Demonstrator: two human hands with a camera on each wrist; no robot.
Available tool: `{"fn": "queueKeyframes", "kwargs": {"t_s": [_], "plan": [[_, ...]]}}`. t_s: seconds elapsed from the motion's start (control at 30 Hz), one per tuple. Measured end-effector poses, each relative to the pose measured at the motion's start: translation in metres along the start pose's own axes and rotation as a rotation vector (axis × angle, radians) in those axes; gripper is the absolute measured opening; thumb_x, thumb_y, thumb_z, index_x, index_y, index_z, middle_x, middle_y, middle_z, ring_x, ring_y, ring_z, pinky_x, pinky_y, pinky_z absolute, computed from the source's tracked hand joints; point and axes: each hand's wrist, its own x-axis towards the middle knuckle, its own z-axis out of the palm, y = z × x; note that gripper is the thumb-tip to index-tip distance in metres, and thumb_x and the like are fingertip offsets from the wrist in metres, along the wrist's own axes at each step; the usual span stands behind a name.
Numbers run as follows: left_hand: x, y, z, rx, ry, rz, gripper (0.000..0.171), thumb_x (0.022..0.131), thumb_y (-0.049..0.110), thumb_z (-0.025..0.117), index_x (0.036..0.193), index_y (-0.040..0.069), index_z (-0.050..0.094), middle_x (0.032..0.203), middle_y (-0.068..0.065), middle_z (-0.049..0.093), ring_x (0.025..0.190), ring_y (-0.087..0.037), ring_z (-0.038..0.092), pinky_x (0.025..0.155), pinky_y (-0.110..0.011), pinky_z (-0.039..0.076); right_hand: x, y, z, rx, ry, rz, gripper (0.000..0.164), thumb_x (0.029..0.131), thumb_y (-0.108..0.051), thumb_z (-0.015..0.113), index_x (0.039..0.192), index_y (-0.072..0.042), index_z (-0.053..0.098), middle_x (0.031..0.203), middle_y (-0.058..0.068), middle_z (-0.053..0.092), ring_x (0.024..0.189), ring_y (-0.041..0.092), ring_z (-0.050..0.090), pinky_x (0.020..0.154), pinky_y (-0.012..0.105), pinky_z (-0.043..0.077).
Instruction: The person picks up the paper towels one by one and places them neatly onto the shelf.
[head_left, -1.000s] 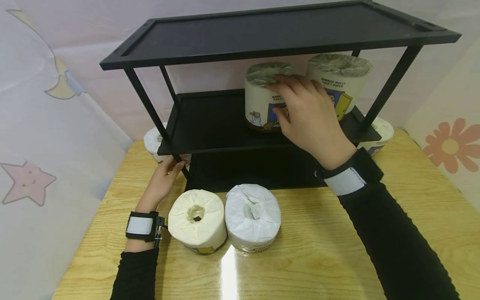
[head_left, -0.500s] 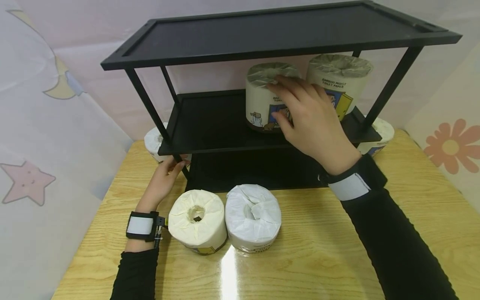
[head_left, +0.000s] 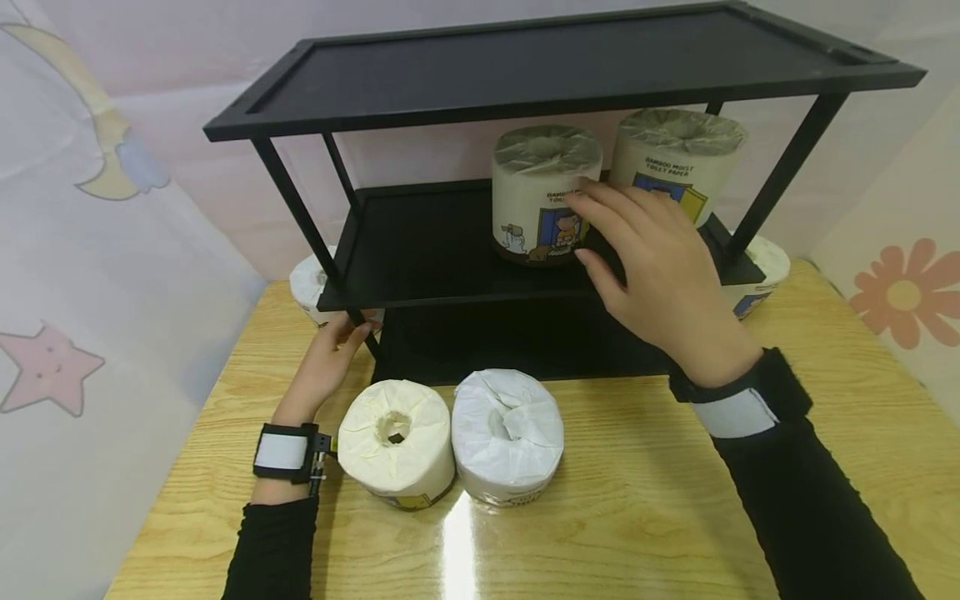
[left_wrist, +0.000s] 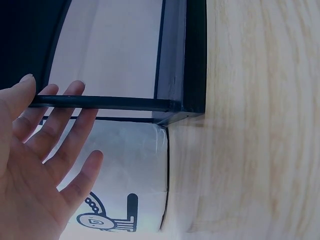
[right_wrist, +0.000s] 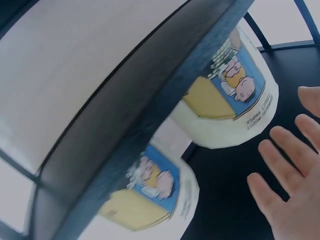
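Observation:
A black rack (head_left: 420, 293) holds two wrapped toilet paper rolls on its middle shelf: a left roll (head_left: 525, 196) and a right roll (head_left: 667, 154), both printed with a cartoon door. My right hand (head_left: 660, 267) is in front of them, fingers extended and nothing in its grasp. In the right wrist view the fingers (right_wrist: 285, 160) stand apart from the printed rolls (right_wrist: 235, 90). Low on the rack's left side, my left hand (head_left: 326, 358) holds the thin front post (left_wrist: 115, 103) between thumb and fingers. A white roll (left_wrist: 130, 155) stands behind those fingers.
On the wooden table (head_left: 637, 508), a cream roll (head_left: 393, 458) and a white-wrapped roll (head_left: 506, 442) stand side by side before the rack. Another roll (head_left: 757, 271) shows past the rack's right side. The rack's top board (head_left: 570, 58) overhangs the middle shelf.
My right hand has come off the top of the left roll and drawn back, down and to the right. The left roll stays on the shelf; my left hand keeps its place.

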Motion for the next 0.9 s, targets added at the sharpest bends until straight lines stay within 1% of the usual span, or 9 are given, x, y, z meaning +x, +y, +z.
{"fn": "queueKeyframes", "kwargs": {"t_s": [0.2,0.33,0.47,0.63,0.73,0.9], "plan": [[0.000,0.000,0.000,-0.011,-0.002,0.000,0.040,0.107,0.030,0.046,0.134,0.002,0.054,0.125,-0.020,0.063,0.123,-0.037,0.054,0.105,-0.055,0.037,-0.024,0.007,-0.007,-0.010,0.059,-0.056,0.041,0.095,-0.011,0.063,0.134,0.001,0.058,0.138,0.018,0.056,0.123,0.041,0.053,0.110,0.048,0.035],[-0.001,0.000,0.000,-0.012,-0.001,0.001,0.039,0.107,0.029,0.046,0.134,0.002,0.054,0.125,-0.020,0.063,0.123,-0.037,0.053,0.106,-0.055,0.037,-0.036,0.012,-0.012,-0.016,0.098,-0.046,0.039,0.099,-0.020,0.055,0.131,0.002,0.060,0.135,0.019,0.058,0.120,0.042,0.055,0.106,0.049,0.038],[0.000,0.000,0.000,-0.012,0.001,0.002,0.039,0.107,0.030,0.046,0.133,0.002,0.054,0.125,-0.020,0.063,0.123,-0.037,0.053,0.105,-0.055,0.038,-0.047,0.017,-0.018,-0.029,0.138,0.007,0.044,0.102,-0.030,0.049,0.127,0.003,0.063,0.131,0.020,0.061,0.116,0.043,0.056,0.104,0.050,0.040],[-0.001,0.000,0.000,-0.012,0.001,0.004,0.040,0.106,0.030,0.046,0.133,0.002,0.054,0.125,-0.020,0.063,0.123,-0.037,0.054,0.105,-0.055,0.038,-0.060,0.025,-0.023,-0.012,0.206,0.083,0.049,0.103,-0.037,0.049,0.122,0.005,0.065,0.125,0.022,0.064,0.112,0.044,0.058,0.107,0.045,0.040],[-0.001,-0.001,0.000,-0.010,0.001,0.002,0.040,0.107,0.030,0.046,0.133,0.002,0.054,0.125,-0.020,0.063,0.123,-0.037,0.054,0.106,-0.055,0.038,-0.067,0.029,-0.027,-0.011,0.208,0.122,0.053,0.103,-0.039,0.048,0.122,0.007,0.065,0.126,0.023,0.063,0.113,0.046,0.057,0.109,0.044,0.038],[-0.001,-0.001,0.000,-0.011,0.001,0.004,0.041,0.106,0.031,0.046,0.134,0.002,0.054,0.125,-0.019,0.063,0.123,-0.037,0.053,0.106,-0.056,0.037,-0.079,0.036,-0.035,-0.012,0.200,0.203,0.061,0.103,-0.046,0.045,0.123,0.009,0.063,0.127,0.024,0.062,0.116,0.048,0.054,0.110,0.045,0.036]]}}
